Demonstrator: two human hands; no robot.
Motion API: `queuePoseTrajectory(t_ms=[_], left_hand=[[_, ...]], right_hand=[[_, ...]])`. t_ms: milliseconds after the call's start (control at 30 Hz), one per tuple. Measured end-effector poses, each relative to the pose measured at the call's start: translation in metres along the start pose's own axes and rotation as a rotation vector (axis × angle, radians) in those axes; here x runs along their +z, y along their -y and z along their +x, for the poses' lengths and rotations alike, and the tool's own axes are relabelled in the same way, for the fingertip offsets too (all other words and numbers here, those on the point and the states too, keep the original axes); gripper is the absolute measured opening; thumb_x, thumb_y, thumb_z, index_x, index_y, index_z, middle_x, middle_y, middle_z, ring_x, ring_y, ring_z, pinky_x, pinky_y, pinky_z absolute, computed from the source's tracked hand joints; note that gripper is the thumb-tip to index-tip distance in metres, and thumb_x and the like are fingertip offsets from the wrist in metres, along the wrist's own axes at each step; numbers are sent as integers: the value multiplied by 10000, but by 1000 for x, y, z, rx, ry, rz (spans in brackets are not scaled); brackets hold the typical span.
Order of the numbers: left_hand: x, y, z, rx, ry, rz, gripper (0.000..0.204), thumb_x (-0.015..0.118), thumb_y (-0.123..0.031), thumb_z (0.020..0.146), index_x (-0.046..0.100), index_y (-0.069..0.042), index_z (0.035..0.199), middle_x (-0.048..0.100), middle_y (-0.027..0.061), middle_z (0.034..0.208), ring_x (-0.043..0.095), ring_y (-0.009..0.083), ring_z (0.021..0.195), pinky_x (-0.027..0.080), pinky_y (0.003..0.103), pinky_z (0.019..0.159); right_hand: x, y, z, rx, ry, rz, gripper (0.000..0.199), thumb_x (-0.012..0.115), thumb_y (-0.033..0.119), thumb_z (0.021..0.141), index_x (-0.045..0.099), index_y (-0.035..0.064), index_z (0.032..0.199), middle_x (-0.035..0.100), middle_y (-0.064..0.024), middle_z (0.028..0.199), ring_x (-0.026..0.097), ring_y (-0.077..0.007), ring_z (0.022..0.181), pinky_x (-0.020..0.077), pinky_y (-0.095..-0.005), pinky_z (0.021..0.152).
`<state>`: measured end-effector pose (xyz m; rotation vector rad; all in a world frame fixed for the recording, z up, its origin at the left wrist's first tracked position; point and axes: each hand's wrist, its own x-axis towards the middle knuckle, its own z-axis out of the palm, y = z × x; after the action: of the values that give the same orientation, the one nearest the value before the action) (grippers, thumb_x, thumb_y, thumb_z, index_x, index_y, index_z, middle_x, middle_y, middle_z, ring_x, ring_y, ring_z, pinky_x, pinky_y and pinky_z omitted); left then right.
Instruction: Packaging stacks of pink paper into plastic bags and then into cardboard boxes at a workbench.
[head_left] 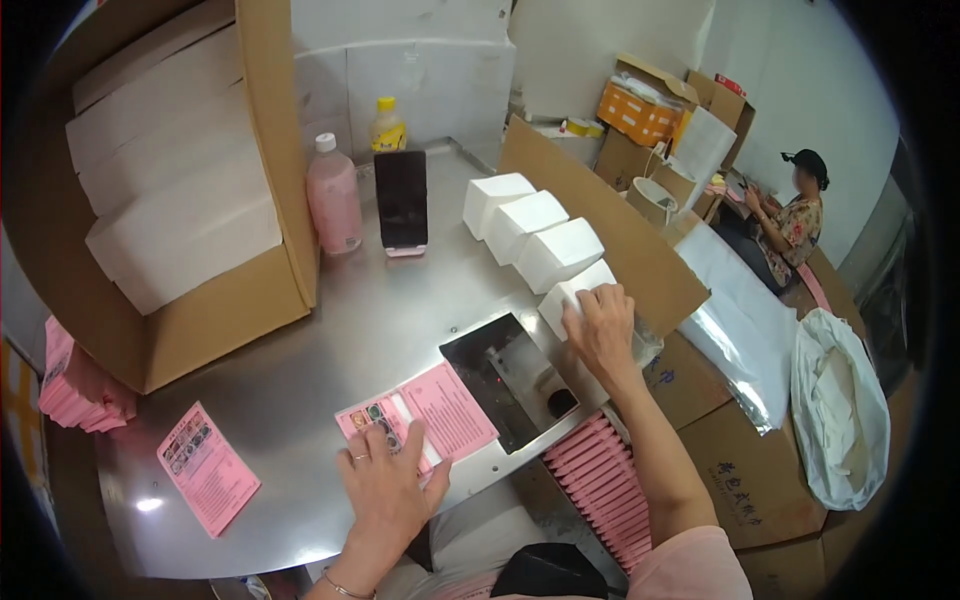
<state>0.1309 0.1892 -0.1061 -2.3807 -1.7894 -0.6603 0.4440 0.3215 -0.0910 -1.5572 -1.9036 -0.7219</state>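
My left hand rests on a pink printed sleeve at the table's front edge, fingers spread over it. A strip of white paper shows across the sleeve beside my fingertips. Farther right, my right hand grips the nearest white paper napkin stack, fingers bent over its side. Three more napkin stacks stand in a slanting row behind it. Between my hands, a dark rectangular opening is set into the metal table. Another pink printed sleeve lies flat at the left.
An open carton of white paper stacks stands at left. A phone on a stand, a pink bottle and a yellow bottle stand behind. Pink packets fill a space below the table. A person sits far right.
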Motion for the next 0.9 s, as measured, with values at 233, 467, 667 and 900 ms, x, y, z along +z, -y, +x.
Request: queuePoseTrajectory(t_ms=[233, 467, 667, 900], left_hand=[[-13, 8, 0, 37, 51, 3, 622, 754, -515, 746, 607, -41, 1121, 536, 160, 1098, 488, 342, 915, 382, 459, 784], [6, 12, -4, 52, 29, -132, 475, 739, -346, 801, 595, -33, 1129, 544, 157, 1058, 543, 335, 854, 448, 420, 678], [7, 18, -8, 268, 109, -301, 527, 715, -203, 786, 553, -19, 1253, 534, 171, 1028, 549, 353, 883, 469, 449, 754], [-14, 22, -3, 168, 101, -303, 782, 735, -217, 736, 433, -50, 1437, 536, 189, 975, 548, 365, 884, 432, 432, 753]], right_hand=[[-1, 2, 0, 143, -21, 157, 188, 634, 161, 882, 670, 4, 786, 535, -127, 815, 523, -298, 840, 411, -422, 747], [-5, -9, -7, 142, 21, 239, 159, 627, 130, 869, 695, 25, 966, 554, -128, 850, 534, -314, 904, 430, -434, 803], [-18, 36, -19, -23, -62, 327, 392, 588, 20, 816, 604, -15, 1206, 646, -213, 1128, 617, -401, 1053, 487, -459, 917], [-30, 158, -77, -610, 214, 598, 266, 583, 117, 830, 639, 27, 1075, 618, -193, 1066, 624, -366, 1046, 359, -670, 1032]])
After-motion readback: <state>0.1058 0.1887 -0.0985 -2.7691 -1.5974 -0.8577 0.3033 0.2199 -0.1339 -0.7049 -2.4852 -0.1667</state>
